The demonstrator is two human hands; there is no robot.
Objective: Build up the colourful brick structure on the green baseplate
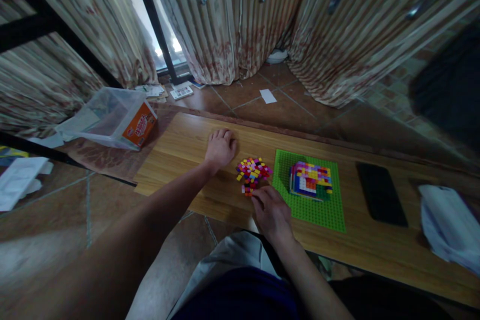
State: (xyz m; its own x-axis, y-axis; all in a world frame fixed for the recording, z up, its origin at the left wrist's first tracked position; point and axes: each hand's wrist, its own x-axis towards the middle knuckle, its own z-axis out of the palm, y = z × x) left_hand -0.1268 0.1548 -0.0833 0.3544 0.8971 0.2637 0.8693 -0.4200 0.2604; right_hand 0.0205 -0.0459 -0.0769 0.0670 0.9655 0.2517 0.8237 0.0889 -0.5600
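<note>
My left hand (pixel 220 149) lies on the wooden bench top, fingers lightly spread and nothing held. To its right is a loose pile of small toy bricks (pixel 254 170) in yellow, red, pink and dark colours. At the near edge of this pile, my right hand (pixel 273 212) is closed in a pinch on a small orange-red toy brick (pixel 250 191), partly covered by the fingertips. A green studded baseplate (pixel 307 217) lies right of the pile, bearing a layered block of multicoloured bricks (pixel 310 179) with white, blue, red and yellow on top.
A dark phone-like slab (pixel 380 193) lies right of the baseplate on the bench (pixel 180 145). Beyond it sits a white plastic-wrapped packet (pixel 448 220). A clear plastic bin (pixel 112 120) with an orange label stands off the bench's left end. Curtains (pixel 225 25) hang behind.
</note>
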